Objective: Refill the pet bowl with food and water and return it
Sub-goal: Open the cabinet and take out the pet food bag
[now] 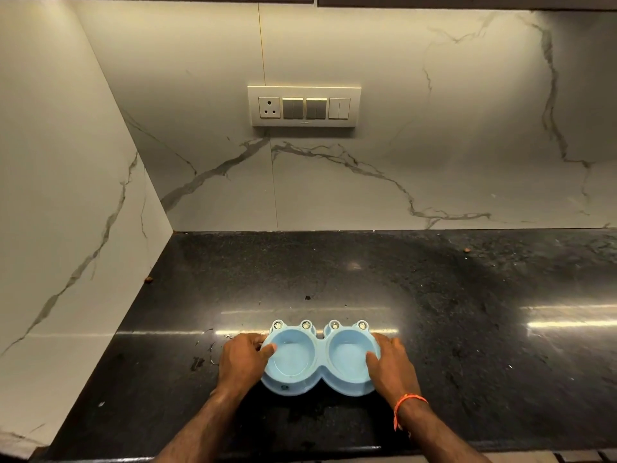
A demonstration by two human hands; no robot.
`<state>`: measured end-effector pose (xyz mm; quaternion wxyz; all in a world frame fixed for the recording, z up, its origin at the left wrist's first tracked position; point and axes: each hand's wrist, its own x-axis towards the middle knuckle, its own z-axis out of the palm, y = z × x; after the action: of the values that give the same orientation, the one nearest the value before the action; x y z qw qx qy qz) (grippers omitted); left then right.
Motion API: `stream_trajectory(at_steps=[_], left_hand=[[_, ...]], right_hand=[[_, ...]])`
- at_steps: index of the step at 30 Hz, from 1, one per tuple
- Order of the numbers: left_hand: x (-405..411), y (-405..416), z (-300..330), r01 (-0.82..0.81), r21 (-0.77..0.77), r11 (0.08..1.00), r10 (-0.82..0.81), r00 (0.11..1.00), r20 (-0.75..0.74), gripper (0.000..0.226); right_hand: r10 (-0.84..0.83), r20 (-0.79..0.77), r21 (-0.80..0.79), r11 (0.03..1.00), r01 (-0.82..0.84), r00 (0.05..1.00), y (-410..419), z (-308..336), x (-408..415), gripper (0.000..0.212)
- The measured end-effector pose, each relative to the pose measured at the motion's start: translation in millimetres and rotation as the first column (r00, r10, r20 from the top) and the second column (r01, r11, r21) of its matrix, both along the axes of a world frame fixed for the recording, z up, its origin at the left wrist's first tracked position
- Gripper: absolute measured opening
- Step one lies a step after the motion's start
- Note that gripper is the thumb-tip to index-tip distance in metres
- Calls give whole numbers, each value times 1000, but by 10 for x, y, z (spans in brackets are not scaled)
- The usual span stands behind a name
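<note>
Pet bowl: light blue plastic double pet bowl (320, 359) with two round wells and four small frog-eye knobs along its far edge; I saw it resting on the bench, near the front edge and a little left of the middle.
Wells: both looked pale and bare of food; I could not tell whether either held water.
Left hand: my left hand (243, 359) gripped the bowl's left end, thumb hooked over the rim into the left well, the other fingers curled round the outer side.
Right hand: my right hand (390, 362) gripped the right end the same way, thumb lying over the rim of the right well, fingers wrapped round the outside.
Wrist: thin orange thread band (405, 407) sat around my right wrist.
Bench: black speckled polished stone bench (467, 329) carried the bowl; it showed bright light streaks, some wet spots left of the bowl, and a few small brown crumbs near the back and left wall.
Wall: white marble-look tiled wall with grey veins (434, 128) rose behind and to the left of the bench.
Switch panel: cream switch plate with one socket and rocker switches (303, 106) was mounted on the back wall, well above the bowl.
</note>
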<state>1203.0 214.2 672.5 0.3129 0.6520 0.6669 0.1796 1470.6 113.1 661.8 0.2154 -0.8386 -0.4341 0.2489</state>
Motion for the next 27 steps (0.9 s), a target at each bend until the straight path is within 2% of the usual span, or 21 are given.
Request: stream_trajectory(at_steps=[3,5,7,9,12,18,22,27], left_hand=[[7,20,-13,5,10,1000,-5,1000,-22,22],[23,46,9,28,22,999,-26,996,-80,38],[47,80,114,31,61,998,-22,990,-138,58],[83,114,325,48,147,988,-29,991,-127,70],[194,218,807,117,342,932,-95,992,-80,78],[469,445,1962,197,690,697,-175,979,-102,98],[601,494,2564,245,821,516,-195,967,-166,115],[780,405,3240,273,913,303,-176,958,-228,121]], right_hand=[[2,13,-16,1000,-1,1000,7,-14,7,42],[3,58,-33,999,-2,998,16,-12,20,45],[-17,165,-9,1000,18,986,38,46,36,57],[-46,283,66,997,28,958,90,227,54,67],[-38,392,210,977,-49,919,264,665,123,75],[-128,535,503,842,-194,835,641,1839,300,80],[-211,597,623,730,-281,774,721,2544,364,91],[-308,633,704,609,-364,710,762,3316,420,104]])
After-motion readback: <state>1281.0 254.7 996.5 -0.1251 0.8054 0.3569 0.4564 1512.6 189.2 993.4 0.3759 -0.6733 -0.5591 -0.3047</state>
